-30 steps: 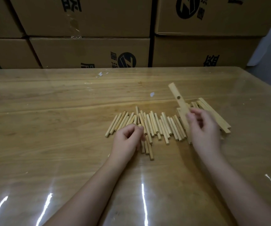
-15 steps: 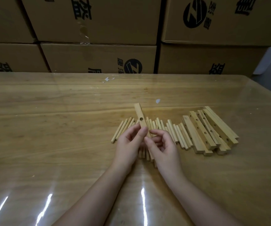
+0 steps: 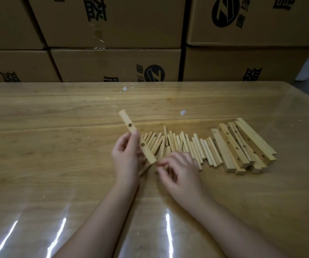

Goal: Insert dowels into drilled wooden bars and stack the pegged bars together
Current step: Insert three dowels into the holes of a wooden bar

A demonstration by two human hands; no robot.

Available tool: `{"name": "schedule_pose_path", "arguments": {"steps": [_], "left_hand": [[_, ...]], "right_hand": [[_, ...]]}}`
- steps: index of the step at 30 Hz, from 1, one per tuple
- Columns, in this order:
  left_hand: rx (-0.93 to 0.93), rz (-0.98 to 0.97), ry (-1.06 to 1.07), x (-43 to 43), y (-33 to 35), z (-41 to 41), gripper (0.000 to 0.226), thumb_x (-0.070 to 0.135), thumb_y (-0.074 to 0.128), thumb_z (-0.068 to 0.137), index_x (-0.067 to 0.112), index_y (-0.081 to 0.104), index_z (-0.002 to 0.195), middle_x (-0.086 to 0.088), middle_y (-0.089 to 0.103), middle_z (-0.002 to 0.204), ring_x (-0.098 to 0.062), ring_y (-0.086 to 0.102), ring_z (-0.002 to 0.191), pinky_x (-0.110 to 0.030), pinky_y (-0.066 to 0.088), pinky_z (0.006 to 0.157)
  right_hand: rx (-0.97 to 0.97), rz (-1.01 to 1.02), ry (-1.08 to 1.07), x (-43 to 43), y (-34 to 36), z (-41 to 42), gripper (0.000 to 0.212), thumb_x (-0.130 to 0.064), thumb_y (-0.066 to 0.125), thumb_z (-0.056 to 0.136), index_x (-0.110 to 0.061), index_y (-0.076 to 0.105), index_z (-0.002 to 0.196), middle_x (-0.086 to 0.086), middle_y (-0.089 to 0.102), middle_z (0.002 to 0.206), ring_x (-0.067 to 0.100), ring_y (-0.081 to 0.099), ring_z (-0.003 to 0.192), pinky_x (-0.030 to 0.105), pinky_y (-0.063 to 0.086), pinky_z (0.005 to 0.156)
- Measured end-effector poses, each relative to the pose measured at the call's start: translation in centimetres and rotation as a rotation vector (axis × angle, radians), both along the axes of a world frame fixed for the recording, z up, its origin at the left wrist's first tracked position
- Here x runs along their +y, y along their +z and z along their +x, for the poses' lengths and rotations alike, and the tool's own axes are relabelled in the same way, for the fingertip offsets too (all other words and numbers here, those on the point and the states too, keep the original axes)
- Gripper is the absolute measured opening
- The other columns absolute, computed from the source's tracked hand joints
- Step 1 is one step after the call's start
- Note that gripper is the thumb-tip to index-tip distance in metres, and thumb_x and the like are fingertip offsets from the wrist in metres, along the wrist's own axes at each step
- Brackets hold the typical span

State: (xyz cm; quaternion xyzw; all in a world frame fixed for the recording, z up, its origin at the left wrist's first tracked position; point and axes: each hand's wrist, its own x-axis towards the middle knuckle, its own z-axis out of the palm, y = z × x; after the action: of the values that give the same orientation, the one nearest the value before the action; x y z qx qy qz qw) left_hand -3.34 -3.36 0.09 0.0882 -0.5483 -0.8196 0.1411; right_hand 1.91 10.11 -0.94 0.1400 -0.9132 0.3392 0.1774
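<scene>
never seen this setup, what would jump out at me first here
The left hand holds a drilled wooden bar tilted up at table centre, two empty holes showing. Behind it a row of dowels lies on the table, the right hand reaching into it. More drilled bars are piled to the right.

Dim, soft frame; glare streaks on table point(image 3: 38, 183).

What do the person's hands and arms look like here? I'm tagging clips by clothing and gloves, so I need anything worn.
Nothing worn shows. The left hand and right hand are bare, with no gloves, and no rings, watch or bracelet can be made out. Both forearms are uncovered from wrist to the frame's lower edge, so no sleeve is in view. The fingers have short, unpainted-looking nails.
</scene>
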Motion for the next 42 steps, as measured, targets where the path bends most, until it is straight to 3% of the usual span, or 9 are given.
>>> {"name": "schedule_pose_path", "arguments": {"steps": [3,7,11,17,21,26,32,37,42], "left_hand": [[-0.002,0.098,0.12,-0.8,0.3,-0.4,0.022,0.028,0.063,0.088,0.024,0.066,0.067,0.011,0.055,0.055,-0.005,0.053,0.05,-0.023,0.044,0.05],[-0.04,0.31,0.061,-0.9,0.8,-0.6,0.017,0.023,0.061,0.091,0.015,0.062,0.075,0.004,0.059,0.057,-0.009,0.06,0.053,-0.021,0.05,0.051],[-0.086,0.428,-0.044,-0.9,0.7,-0.9,0.017,0.023,0.057,0.092,0.011,0.059,0.081,0.004,0.059,0.054,-0.007,0.06,0.049,-0.017,0.048,0.048],[0.02,0.229,-0.211,-0.4,0.2,-0.6,0.017,0.02,0.056,0.091,0.009,0.067,0.084,0.002,0.065,0.061,-0.008,0.064,0.055,-0.02,0.051,0.049],[0.012,0.179,-0.25,-0.5,0.1,-0.7,0.013,0.025,0.066,0.082,0.014,0.071,0.077,-0.002,0.068,0.069,-0.014,0.067,0.063,-0.027,0.055,0.055],[-0.012,0.144,-0.291,-0.6,-0.3,-0.8,0.017,0.027,0.073,0.075,0.013,0.071,0.085,-0.007,0.069,0.078,-0.017,0.067,0.069,-0.027,0.056,0.058],[-0.001,0.136,-0.327,-0.6,-0.1,-0.8,0.017,0.029,0.072,0.076,0.016,0.075,0.084,-0.007,0.072,0.082,-0.016,0.069,0.074,-0.026,0.056,0.06],[-0.003,0.163,-0.31,-0.7,-0.1,-0.8,0.019,0.03,0.069,0.076,0.014,0.077,0.08,-0.006,0.073,0.079,-0.015,0.07,0.074,-0.026,0.055,0.06],[0.006,0.16,-0.301,-0.4,0.0,-0.7,0.021,0.033,0.067,0.078,0.014,0.077,0.08,-0.008,0.073,0.082,-0.016,0.07,0.075,-0.027,0.057,0.062]], "right_hand": [[-0.024,0.312,0.219,-0.5,0.0,0.3,0.043,-0.054,0.035,0.085,-0.037,0.053,0.121,-0.015,0.043,0.137,0.012,0.024,0.134,0.044,0.009,0.11],[-0.085,0.484,0.337,-0.7,-0.2,0.0,0.053,-0.057,0.025,0.091,-0.043,0.022,0.142,-0.019,0.024,0.151,0.011,-0.004,0.143,0.051,-0.017,0.11],[-0.069,0.457,0.315,-0.9,-0.1,0.1,0.045,-0.044,0.034,0.094,-0.04,0.034,0.138,-0.017,0.042,0.14,0.013,0.022,0.137,0.053,-0.005,0.112],[-0.052,0.406,0.243,-0.9,0.1,0.4,0.04,-0.044,0.034,0.09,-0.034,0.055,0.122,-0.007,0.049,0.115,0.014,0.043,0.114,0.047,0.015,0.112],[-0.051,0.411,0.191,-0.4,0.4,0.5,0.042,-0.064,0.035,0.084,-0.036,0.061,0.101,-0.008,0.046,0.105,0.013,0.043,0.108,0.047,0.013,0.111],[-0.037,0.48,0.061,-0.9,0.3,0.7,0.035,-0.059,0.043,0.081,-0.028,0.057,0.088,-0.009,0.051,0.096,0.016,0.046,0.096,0.037,0.034,0.087],[-0.025,0.421,0.03,-1.2,0.0,0.6,0.018,-0.036,0.055,0.088,-0.022,0.058,0.098,-0.005,0.056,0.097,0.017,0.051,0.095,0.035,0.037,0.086],[-0.117,0.303,0.018,-0.5,0.0,0.2,0.031,-0.033,0.044,0.092,-0.025,0.057,0.119,-0.008,0.052,0.106,0.01,0.043,0.103,0.026,0.03,0.093],[-0.18,0.098,-0.036,0.8,0.6,0.0,0.025,-0.026,0.041,0.092,-0.022,0.063,0.104,-0.014,0.051,0.088,0.004,0.045,0.085,0.019,0.037,0.075]]}}
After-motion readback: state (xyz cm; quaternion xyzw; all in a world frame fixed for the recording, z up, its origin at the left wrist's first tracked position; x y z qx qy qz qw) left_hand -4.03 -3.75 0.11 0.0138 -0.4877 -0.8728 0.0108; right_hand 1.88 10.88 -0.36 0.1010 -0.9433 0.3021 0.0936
